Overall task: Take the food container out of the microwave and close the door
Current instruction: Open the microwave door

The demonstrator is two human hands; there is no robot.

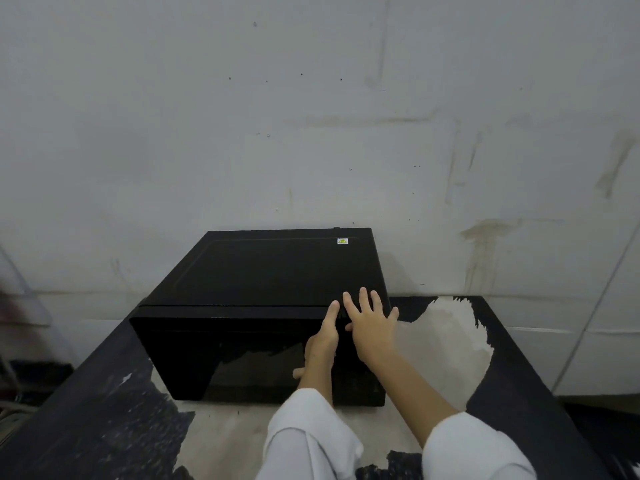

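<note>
The microwave [263, 271] has a matt black top and a glossy, reflective door front. The table [104, 410] is rough, its black coating peeled to pale patches. Sleeves [304, 438] look like white cloth.

The person is wearing a white long-sleeved top, and both sleeves are entering the view from about six o'clock. The left sleeve [308, 441] is bunching into soft, thick folds just below the wrist, leaving the left hand [322, 344] bare and showing no ring, watch or glove, while the right sleeve [474, 452], lying toward five o'clock, is sitting pushed farther up, showing a smooth rounded cuff and leaving much of the forearm uncovered. The right hand [372, 322] is likewise wearing nothing, and the fabric is looking plain, carrying no print, buttons or visible seams.
</note>
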